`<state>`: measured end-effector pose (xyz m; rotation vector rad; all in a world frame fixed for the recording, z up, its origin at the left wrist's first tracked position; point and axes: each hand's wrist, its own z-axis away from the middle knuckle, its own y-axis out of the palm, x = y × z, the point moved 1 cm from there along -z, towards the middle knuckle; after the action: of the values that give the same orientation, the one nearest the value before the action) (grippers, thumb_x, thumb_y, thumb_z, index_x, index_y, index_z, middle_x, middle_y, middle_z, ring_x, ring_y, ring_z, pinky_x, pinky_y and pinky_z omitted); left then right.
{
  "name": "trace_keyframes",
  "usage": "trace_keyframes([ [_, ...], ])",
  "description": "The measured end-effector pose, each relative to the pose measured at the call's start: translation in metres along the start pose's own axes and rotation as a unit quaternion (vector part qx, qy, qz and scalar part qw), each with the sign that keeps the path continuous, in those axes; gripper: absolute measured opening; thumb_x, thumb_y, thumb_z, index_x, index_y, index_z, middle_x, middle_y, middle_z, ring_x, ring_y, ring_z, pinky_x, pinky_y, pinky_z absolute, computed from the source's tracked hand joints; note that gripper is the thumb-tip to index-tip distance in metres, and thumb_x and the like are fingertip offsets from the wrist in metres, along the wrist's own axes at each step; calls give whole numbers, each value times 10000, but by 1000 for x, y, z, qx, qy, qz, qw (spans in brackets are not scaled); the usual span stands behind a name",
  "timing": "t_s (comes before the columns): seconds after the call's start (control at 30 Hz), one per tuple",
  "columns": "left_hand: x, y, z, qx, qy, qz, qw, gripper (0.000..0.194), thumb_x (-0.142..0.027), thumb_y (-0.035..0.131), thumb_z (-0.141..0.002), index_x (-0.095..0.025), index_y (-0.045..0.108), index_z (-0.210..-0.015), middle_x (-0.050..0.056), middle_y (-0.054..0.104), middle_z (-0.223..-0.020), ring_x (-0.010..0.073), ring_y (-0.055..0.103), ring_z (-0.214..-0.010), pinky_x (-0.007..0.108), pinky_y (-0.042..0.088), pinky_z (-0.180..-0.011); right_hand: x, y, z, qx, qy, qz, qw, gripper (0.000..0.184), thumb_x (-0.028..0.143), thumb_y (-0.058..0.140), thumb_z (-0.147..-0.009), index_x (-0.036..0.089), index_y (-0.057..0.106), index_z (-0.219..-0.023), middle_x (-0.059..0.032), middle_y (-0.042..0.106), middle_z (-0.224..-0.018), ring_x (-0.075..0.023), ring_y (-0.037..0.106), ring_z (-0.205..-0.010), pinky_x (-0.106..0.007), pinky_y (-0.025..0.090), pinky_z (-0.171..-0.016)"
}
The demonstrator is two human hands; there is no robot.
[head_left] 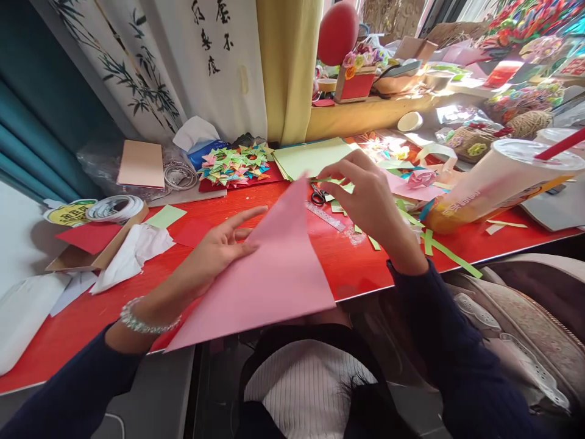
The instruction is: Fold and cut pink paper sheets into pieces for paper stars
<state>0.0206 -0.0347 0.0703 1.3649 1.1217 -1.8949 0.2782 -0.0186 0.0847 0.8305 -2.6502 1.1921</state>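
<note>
A sheet of pink paper (269, 274) slants over the table's front edge, its pointed top corner lifted and slightly blurred. My left hand (219, 247) grips the sheet by its left edge, thumb on the near face and the other fingers partly hidden behind. Just right of the raised corner is my right hand (365, 198), thumb and fingers drawn together in a pinch. A bit of light green shows by those fingertips; whether they hold it cannot be made out. Dark-handled scissors (319, 196) and a clear ruler (325, 216) lie below the right fingers.
Green paper strips (432, 244) litter the red table (361, 268) on the right, near a tilted drink cup (475, 189). Folded paper pieces (235, 163) and green sheets (315, 155) lie at the back. A cardboard tray (98, 253) with tape rolls (114, 208) sits left.
</note>
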Motion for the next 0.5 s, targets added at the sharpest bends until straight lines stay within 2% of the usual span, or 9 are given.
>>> trace_keyframes([
  [0.03, 14, -4, -8, -7, -4, -4, 1000, 582, -294, 533, -879, -286, 338, -1427, 88, 615, -1245, 205, 679, -938, 285, 590, -705, -15, 10, 1, 35, 25, 16, 999, 212, 229, 489, -931, 161, 664, -1029, -81, 610, -1014, -180, 598, -932, -315, 482, -824],
  [0.1, 46, -7, -20, -10, -2, -97, 995, 540, -262, 484, -887, -226, 375, -1415, 122, 532, -1354, 250, 602, -1123, 383, 556, -883, -41, 34, 15, 168, 38, 53, 984, 296, 243, 408, -962, 131, 646, -1099, -125, 629, -1106, -218, 608, -1003, -372, 491, -874],
  [0.13, 61, -8, -24, -17, 19, -182, 983, 528, -249, 472, -883, -186, 399, -1402, 139, 475, -1406, 275, 520, -1229, 437, 487, -990, -51, 44, 26, 207, 30, 55, 976, 296, 254, 431, -954, 119, 651, -1100, -138, 646, -1113, -243, 610, -1036, -400, 490, -900],
  [0.2, 83, -7, -26, -29, 78, -356, 931, 524, -212, 437, -879, -116, 409, -1394, 170, 318, -1503, 313, 296, -1386, 517, 301, -1123, -60, 59, 50, 248, 12, 56, 967, 287, 256, 510, -916, 101, 652, -1111, -160, 647, -1155, -284, 584, -1121, -443, 475, -953],
  [0.27, 93, -4, -24, -6, 148, -474, 868, 528, -144, 374, -882, -94, 381, -1408, 163, 233, -1540, 292, 155, -1436, 530, 182, -1164, -56, 65, 72, 262, -2, 58, 963, 382, 285, 540, -902, 69, 595, -1212, -200, 576, -1280, -329, 501, -1235, -508, 432, -1005],
  [0.33, 93, -1, -21, 39, 193, -525, 828, 530, -75, 305, -883, -102, 382, -1407, 141, 298, -1520, 240, 197, -1430, 485, 201, -1174, -43, 62, 88, 275, -21, 54, 960, 419, 311, 514, -921, 85, 556, -1271, -189, 538, -1336, -325, 485, -1254, -527, 413, -1027],
  [0.4, 90, 2, -19, 62, 208, -545, 810, 509, -51, 273, -888, -93, 434, -1369, 141, 397, -1467, 215, 313, -1389, 435, 274, -1159, -26, 55, 99, 290, -48, 39, 955, 391, 315, 465, -949, 116, 561, -1271, -148, 561, -1323, -290, 527, -1206, -493, 433, -1022],
  [0.5, 86, 6, -21, 43, 222, -547, 806, 402, -156, 306, -940, -63, 528, -1262, 176, 456, -1415, 244, 369, -1358, 424, 317, -1138, -3, 43, 111, 289, -85, -2, 953, 369, 318, 447, -961, 113, 578, -1239, -121, 596, -1268, -262, 516, -1203, -445, 441, -1030],
])
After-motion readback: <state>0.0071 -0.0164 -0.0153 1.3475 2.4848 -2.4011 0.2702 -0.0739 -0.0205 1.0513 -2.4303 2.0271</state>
